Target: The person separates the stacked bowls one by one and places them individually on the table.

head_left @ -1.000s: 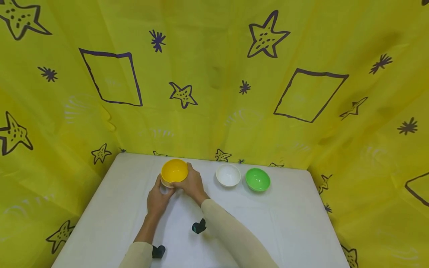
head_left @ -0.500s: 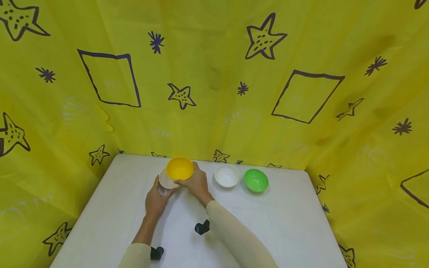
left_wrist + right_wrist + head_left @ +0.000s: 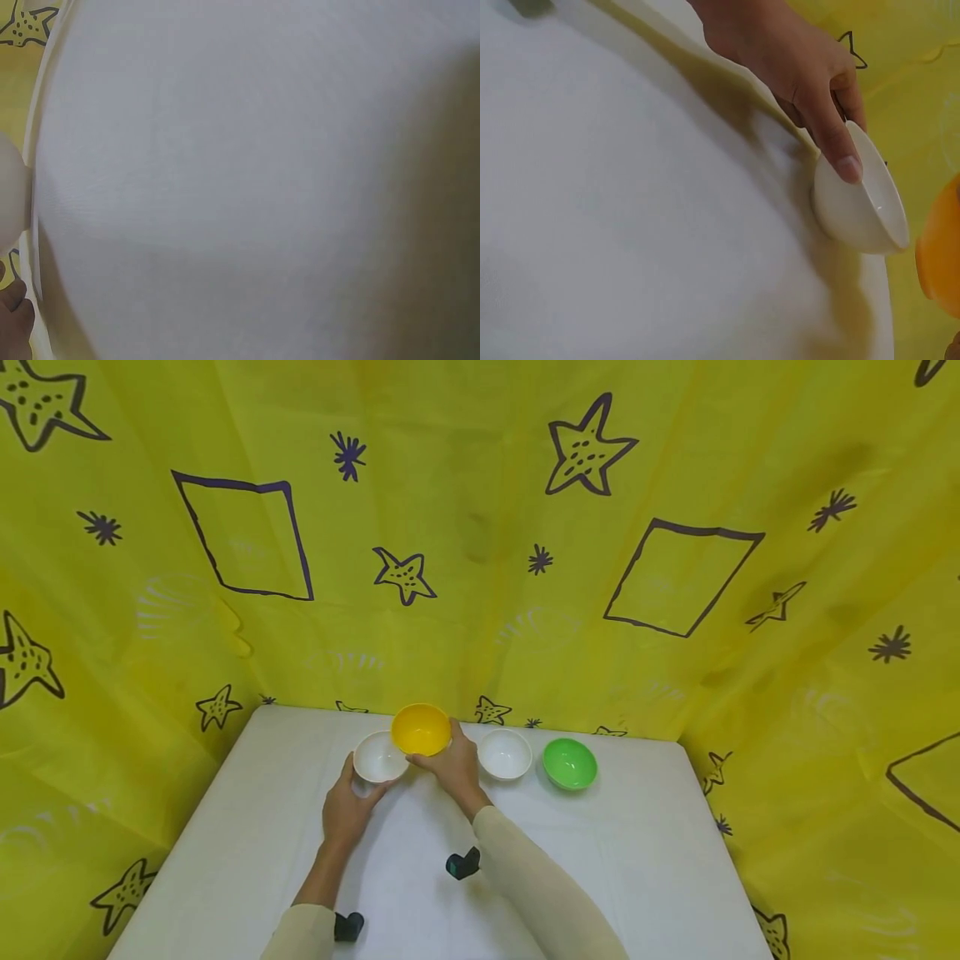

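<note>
Left wrist view: the white bowl (image 3: 9, 191) is cut off by the left edge — only a curved sliver shows; a fingertip (image 3: 15, 319) is cropped at the lower-left corner. Right wrist view: the yellow bowl (image 3: 941, 259) is cut by the right edge. Head view: right hand (image 3: 453, 768) palm and fingertips hidden — grip contact not visible

Draped recording booth: star-printed yellow backdrop (image 3: 480, 527)
</note>
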Demonstrator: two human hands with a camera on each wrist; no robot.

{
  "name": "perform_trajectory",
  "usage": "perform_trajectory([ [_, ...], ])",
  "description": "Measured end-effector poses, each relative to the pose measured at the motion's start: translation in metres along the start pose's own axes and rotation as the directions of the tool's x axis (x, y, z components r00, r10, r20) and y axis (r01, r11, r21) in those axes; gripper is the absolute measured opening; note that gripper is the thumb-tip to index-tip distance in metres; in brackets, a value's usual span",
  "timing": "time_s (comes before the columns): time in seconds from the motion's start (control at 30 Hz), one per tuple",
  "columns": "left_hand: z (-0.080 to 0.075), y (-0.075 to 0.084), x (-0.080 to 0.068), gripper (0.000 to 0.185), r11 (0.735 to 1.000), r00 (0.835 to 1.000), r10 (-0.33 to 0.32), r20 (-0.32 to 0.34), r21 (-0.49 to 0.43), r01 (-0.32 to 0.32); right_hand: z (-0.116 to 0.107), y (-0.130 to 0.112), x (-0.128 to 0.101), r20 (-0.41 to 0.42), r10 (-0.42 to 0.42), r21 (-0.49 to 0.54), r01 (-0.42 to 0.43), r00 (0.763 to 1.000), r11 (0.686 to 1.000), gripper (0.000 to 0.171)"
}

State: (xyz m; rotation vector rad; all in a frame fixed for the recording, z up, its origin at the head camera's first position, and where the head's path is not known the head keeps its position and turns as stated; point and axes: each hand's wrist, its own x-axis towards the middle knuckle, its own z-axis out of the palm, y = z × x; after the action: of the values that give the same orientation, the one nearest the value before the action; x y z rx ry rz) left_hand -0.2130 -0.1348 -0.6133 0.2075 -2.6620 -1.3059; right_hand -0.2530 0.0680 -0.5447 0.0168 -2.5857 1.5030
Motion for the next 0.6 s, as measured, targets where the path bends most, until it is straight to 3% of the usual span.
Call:
perform_trajectory([
  [0.23,0.002,-0.003,0.0,0.099,1.0,1.0,-0.006,-0.011,-0.002,0.006,-0.002,0.007,-0.001,-0.012,0.023,0.029,-0.023,1.0,0.999,0.089],
  [0.6,0.0,-0.004,0.0,0.1,1.0,1.0,0.006,-0.015,-0.002,-0.006,-0.005,0.021,0.002,-0.052,0.054,-0.014,-0.054,0.997,0.998,0.09],
])
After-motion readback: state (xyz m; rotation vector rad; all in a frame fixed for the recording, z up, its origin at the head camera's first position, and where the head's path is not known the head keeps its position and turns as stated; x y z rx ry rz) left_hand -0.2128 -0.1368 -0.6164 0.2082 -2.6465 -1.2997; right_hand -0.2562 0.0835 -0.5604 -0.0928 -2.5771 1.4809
